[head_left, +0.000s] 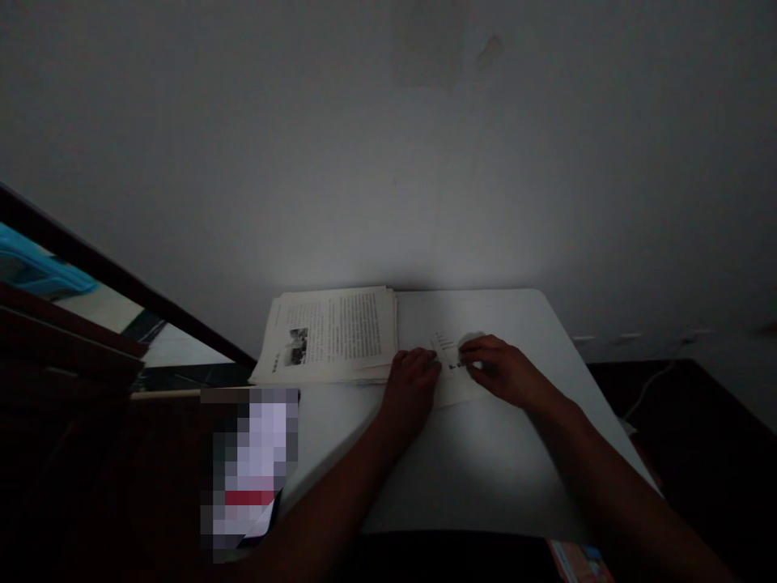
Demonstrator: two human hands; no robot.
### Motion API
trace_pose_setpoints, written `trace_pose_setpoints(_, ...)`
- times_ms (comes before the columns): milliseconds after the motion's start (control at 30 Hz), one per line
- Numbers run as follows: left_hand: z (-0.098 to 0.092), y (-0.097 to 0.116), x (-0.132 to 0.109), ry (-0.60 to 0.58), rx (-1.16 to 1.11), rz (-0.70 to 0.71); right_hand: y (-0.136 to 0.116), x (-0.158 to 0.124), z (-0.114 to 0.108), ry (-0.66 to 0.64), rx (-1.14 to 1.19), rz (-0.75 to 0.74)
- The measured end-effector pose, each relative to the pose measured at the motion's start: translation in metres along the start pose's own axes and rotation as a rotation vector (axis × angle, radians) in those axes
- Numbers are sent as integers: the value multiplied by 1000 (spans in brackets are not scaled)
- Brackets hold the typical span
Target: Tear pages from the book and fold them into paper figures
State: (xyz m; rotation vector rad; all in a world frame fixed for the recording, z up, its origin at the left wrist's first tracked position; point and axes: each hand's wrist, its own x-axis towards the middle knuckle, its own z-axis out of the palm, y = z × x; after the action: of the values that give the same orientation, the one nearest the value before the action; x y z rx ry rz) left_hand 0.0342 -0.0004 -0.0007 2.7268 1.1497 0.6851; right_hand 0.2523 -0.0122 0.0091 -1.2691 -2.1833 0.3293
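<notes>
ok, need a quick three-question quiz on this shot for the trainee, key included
1. Multiple choice: what lies at the left end of the table?
A) a cup
B) a stack of printed pages
C) a hammer

2. True or false: the left hand is nearer to the stack than the right hand is.

3. Short answer: what lies on the table between the two hands?

Key:
1. B
2. True
3. A piece of printed paper
</notes>
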Motion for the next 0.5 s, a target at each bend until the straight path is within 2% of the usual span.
trace_pose_setpoints(300, -5, -5, 2, -3, -16, 26, -14, 0, -2, -64, -6, 2)
trace_pose_setpoints(500, -8, 4, 3, -32, 45, -6, -25, 5, 0, -85, -109, 26)
